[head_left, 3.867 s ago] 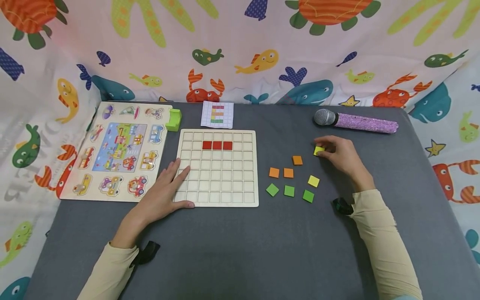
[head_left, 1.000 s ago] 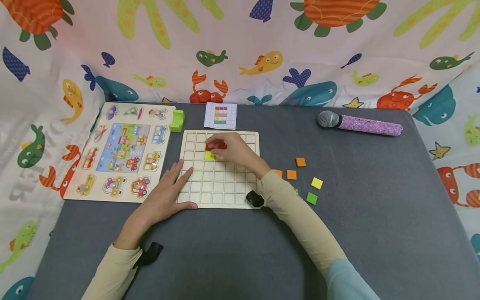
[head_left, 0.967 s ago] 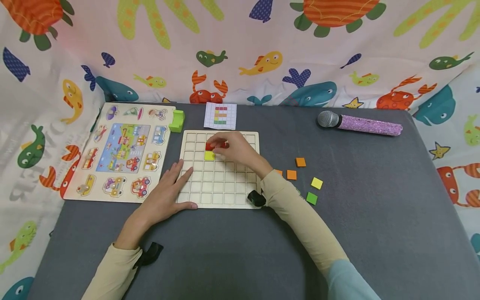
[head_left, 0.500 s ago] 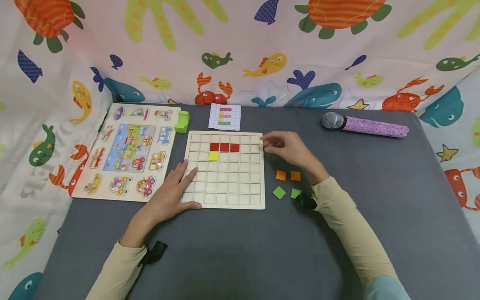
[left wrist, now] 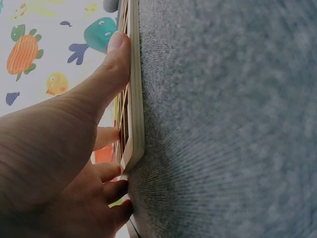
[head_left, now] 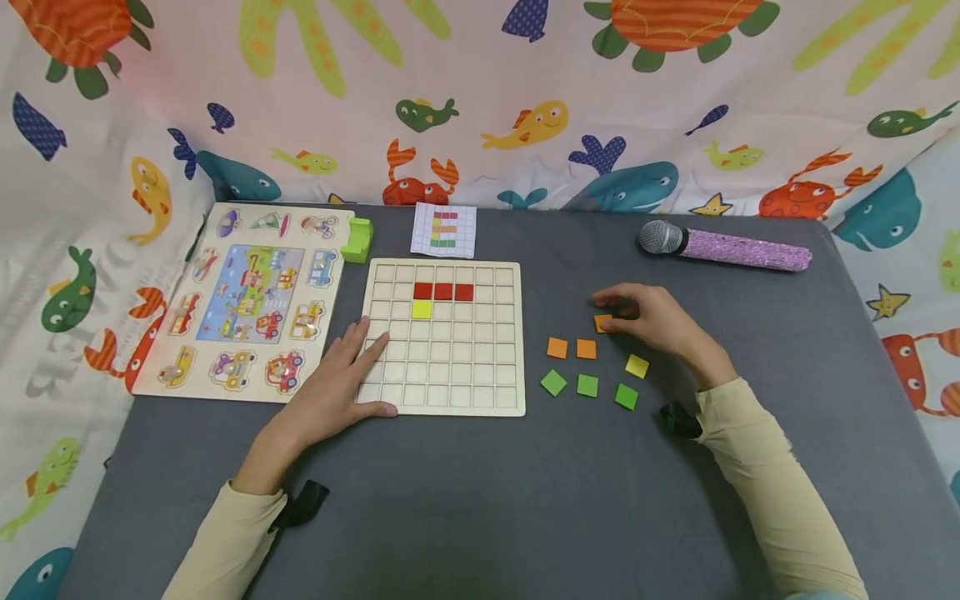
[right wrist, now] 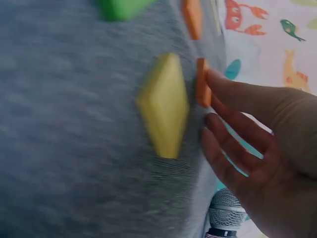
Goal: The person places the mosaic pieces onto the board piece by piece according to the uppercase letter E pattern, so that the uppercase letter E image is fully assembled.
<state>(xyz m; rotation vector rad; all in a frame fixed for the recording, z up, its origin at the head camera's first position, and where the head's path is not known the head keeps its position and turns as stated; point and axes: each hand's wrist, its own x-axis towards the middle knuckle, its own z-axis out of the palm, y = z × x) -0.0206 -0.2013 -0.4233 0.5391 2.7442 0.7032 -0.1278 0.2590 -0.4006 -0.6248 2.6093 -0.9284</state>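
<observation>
My left hand [head_left: 337, 375] rests with fingers spread over the left edge of a wooden grid board [head_left: 450, 367]. In the left wrist view its thumb [left wrist: 111, 59] lies along the board's edge. Three red tiles [head_left: 443, 292] sit in a row on the grid, with one yellow tile [head_left: 422, 309] below the leftmost. Right of the board, my right hand [head_left: 652, 317] pinches a small orange tile [head_left: 601, 323]. The right wrist view has the thumb tip on this orange tile [right wrist: 203, 83] and the index finger close behind it; the other fingers are bent beyond.
Two orange tiles [head_left: 572, 348], a yellow tile [head_left: 637, 367] and three green tiles [head_left: 588, 385] lie near the right hand. A printed pattern card [head_left: 443, 231] is behind the board. A picture puzzle [head_left: 172, 333], a green block [head_left: 357, 241] and a pink glittery microphone [head_left: 746, 249] stand around.
My right hand put a yellow tile on the board under the leftmost red one, let go and moved right to the orange tile. The left hand has stayed on the board.
</observation>
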